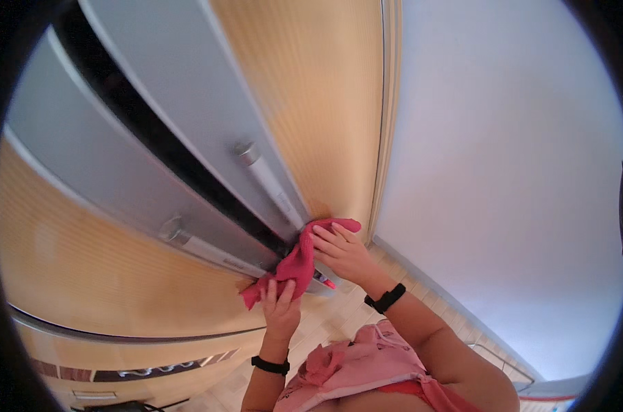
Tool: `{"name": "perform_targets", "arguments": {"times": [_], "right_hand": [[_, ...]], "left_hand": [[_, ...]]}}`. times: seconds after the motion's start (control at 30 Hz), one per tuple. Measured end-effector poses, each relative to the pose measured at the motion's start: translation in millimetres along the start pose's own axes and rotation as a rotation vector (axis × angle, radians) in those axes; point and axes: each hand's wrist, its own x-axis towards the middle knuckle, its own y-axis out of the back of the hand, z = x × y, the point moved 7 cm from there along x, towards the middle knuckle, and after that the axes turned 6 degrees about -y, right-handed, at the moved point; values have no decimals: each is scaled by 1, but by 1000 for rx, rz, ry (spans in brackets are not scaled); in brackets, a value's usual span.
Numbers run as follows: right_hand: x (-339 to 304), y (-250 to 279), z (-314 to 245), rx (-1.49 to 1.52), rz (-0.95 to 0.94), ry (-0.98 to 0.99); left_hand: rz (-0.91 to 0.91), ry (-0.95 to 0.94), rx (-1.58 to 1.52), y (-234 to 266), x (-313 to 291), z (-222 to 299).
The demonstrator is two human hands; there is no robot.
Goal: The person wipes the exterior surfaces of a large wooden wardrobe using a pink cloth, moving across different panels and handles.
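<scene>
A pink-red cloth [300, 259] is stretched and bunched across the lower part of a tall two-door cabinet, next to the lower ends of two pale bar handles. My left hand [281, 317] grips the cloth's near left end, fingertips pressed on the fabric. My right hand [344, 255] holds its far right end, fingers laid over the folds. The left handle [219, 253] and the right handle [274, 184] flank a dark vertical gap. A small red-and-dark object [324, 279] shows just beneath the cloth; its kind is unclear.
The cabinet doors have grey panels [181, 75] and yellow wood-grain panels [304, 103]. A white wall [497, 185] rises on the right. Light floor tiles [325, 319] lie below. At lower left stands a wooden unit [85, 374]; a wire rack [503, 357] is at lower right.
</scene>
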Motion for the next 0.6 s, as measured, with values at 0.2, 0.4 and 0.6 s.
{"name": "perform_targets", "arguments": {"times": [0.2, 0.4, 0.6], "right_hand": [[-5, -27, 76, 109, -46, -90], [-23, -30, 138, 127, 131, 12], [24, 16, 155, 213, 116, -9]], "left_hand": [[-122, 14, -47, -49, 70, 45], [-277, 225, 166, -96, 106, 55], [-151, 281, 478, -60, 174, 46]]}}
